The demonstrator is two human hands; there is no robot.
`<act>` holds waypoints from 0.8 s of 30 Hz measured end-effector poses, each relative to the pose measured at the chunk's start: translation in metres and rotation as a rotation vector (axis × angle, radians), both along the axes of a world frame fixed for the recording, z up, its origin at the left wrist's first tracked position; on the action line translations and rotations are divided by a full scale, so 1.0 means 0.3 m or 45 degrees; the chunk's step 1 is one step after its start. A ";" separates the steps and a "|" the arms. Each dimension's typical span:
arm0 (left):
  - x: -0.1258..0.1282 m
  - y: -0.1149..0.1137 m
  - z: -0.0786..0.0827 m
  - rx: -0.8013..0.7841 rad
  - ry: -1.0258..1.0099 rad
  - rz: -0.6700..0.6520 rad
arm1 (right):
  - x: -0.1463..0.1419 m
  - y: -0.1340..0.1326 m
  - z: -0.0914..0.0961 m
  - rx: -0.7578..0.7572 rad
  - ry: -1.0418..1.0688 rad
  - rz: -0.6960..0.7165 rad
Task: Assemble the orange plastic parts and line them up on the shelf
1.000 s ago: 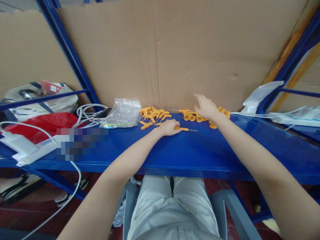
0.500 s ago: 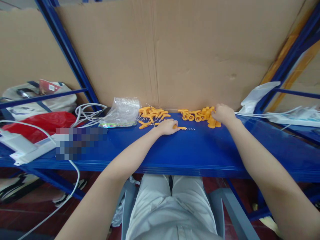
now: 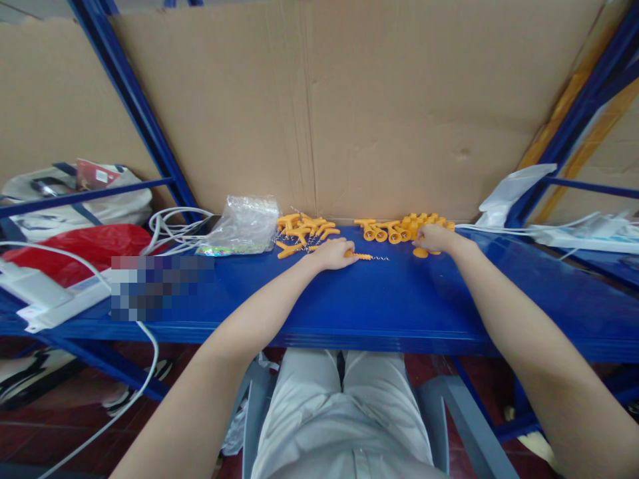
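Note:
My left hand [image 3: 334, 254] is closed round the handle end of an orange corkscrew [image 3: 363, 256] low over the blue table. Its metal spiral points right. Left of it lies a pile of orange corkscrew handles [image 3: 302, 229] with metal spirals. My right hand [image 3: 433, 237] has its fingers closed at an orange flared plastic piece [image 3: 420, 253], whose upper part the fingers hide. Behind that hand stand several orange plastic pieces [image 3: 428, 219] in a cluster. Just left of them, several assembled orange corkscrews [image 3: 381, 235] lie in a row, their round flared ends facing me.
The blue table [image 3: 379, 299] backs onto a cardboard panel [image 3: 379, 120]. A clear plastic bag [image 3: 244, 226], white cables [image 3: 174, 226], a red bag [image 3: 100, 246] and a power strip [image 3: 64, 303] lie to the left. A white plastic item [image 3: 514, 193] stands at the back right.
My right hand has moved slightly left and toward me, uncovering more of the orange cluster behind it. My left hand and its corkscrew have hardly moved.

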State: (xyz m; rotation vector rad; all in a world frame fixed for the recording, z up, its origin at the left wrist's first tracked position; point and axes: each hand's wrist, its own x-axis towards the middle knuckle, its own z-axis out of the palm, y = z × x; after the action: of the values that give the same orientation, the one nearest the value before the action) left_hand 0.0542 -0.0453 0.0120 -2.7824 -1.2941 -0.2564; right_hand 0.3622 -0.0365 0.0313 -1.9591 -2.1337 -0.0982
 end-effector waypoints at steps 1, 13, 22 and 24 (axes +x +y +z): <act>0.000 0.000 0.000 -0.001 -0.002 0.000 | -0.004 -0.002 -0.005 -0.083 0.034 0.010; 0.020 -0.019 0.014 -0.083 -0.003 0.139 | -0.108 -0.042 -0.026 -0.232 0.291 0.216; 0.007 -0.013 0.010 0.049 -0.072 0.129 | -0.163 -0.055 -0.017 0.119 0.123 0.227; 0.004 -0.011 0.011 0.118 -0.115 0.161 | -0.168 -0.058 -0.012 0.127 0.120 0.255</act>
State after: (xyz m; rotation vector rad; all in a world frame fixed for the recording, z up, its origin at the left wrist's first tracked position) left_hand 0.0555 -0.0487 0.0154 -2.6276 -1.4326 -0.4276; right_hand 0.3118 -0.0539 0.0276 -1.6522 -2.2048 -0.0739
